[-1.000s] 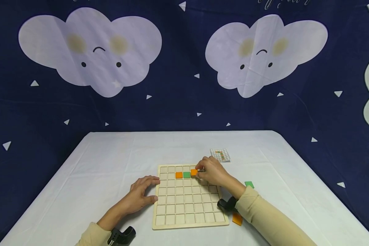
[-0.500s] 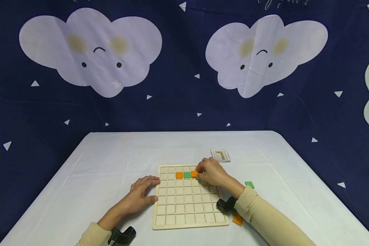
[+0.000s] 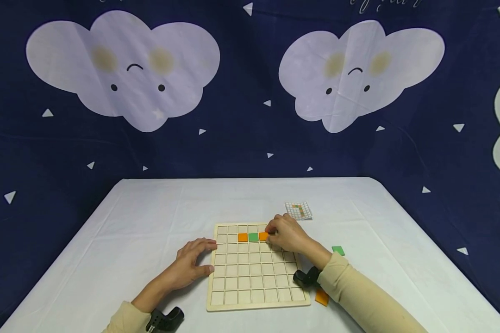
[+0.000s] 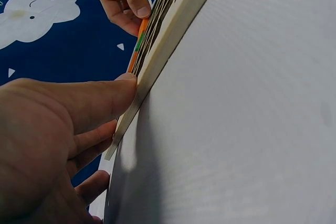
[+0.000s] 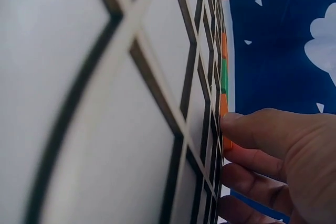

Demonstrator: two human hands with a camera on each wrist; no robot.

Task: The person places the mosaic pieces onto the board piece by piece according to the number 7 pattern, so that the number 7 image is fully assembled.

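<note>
A wooden grid board [image 3: 238,282] lies on the table, with an orange tile [image 3: 243,237] and a green tile [image 3: 253,237] side by side in its far part. To their right, my right hand [image 3: 289,233] pinches another orange tile [image 3: 263,236] between thumb and fingers; that tile sits level with the other two, its right end partly covered by the fingertips. My left hand [image 3: 188,264] touches the board's left edge with its fingertips and thumb, fingers extended. In the left wrist view, the thumb [image 4: 100,100] rests against the board's edge [image 4: 152,74].
Behind the board lies a small printed grid card [image 3: 298,211] with a coloured pattern. A loose green tile [image 3: 338,250] lies right of the board, and loose orange [image 3: 322,297] shows beside the right sleeve. A dark cloth with clouds hangs behind the white table [image 3: 183,199].
The orange tile in my right hand has sunk slightly, from raised above the grid to level with its neighbours. My left hand has stayed still.
</note>
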